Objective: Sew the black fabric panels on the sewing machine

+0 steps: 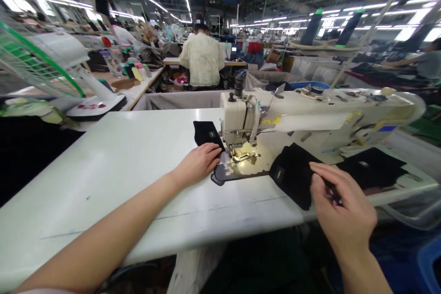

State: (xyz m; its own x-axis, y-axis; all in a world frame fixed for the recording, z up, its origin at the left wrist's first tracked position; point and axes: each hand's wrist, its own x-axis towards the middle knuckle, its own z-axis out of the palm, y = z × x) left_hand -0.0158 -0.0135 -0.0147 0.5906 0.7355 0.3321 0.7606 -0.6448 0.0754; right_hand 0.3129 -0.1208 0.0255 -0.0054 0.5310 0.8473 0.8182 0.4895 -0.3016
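Right grip (347, 206) pinches black piece (294, 174), long axis near-to-far; left grip (200, 163) rests unclosed on another piece (205, 134)

The cloth pieces (292, 170) are seen as matt, the tabletop (138, 156) as smooth and glossy, the metal plate (265, 156) as patchy.

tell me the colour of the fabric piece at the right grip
Black: the fabric piece at the right grip shows best in the head view.

Up close: 3 blk cloth pcs (203, 138) (298, 165) (382, 167) w/ 1 label (211, 134) ea., 2 hands (199, 161) (347, 206), 1 sewing mach. (344, 101), 1 tbl (144, 151).
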